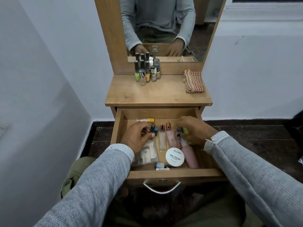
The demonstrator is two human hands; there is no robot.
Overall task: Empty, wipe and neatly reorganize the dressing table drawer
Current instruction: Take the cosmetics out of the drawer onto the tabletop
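The wooden drawer [177, 173] of the dressing table stands pulled out below me. Inside, my left hand [136, 136] grips a dark-capped nail polish bottle [37, 128] at the left. My right hand [194, 130] curls round a small bottle with a green part [185, 130] at the right. Between the hands lie a clear perfume bottle [162, 140] and a pink one [171, 138]. Nearer the front lie a white nail polish remover tub [175, 157], a pink bottle [191, 155] and a clear pouch of small tubes [148, 154].
Several nail polish bottles [147, 71] stand grouped on the tabletop at the back left. A folded checked cloth [194, 81] lies at the back right. The mirror [164, 27] rises behind. A yellow-capped vial [146, 120] lies at the drawer's back. Walls close in left and right.
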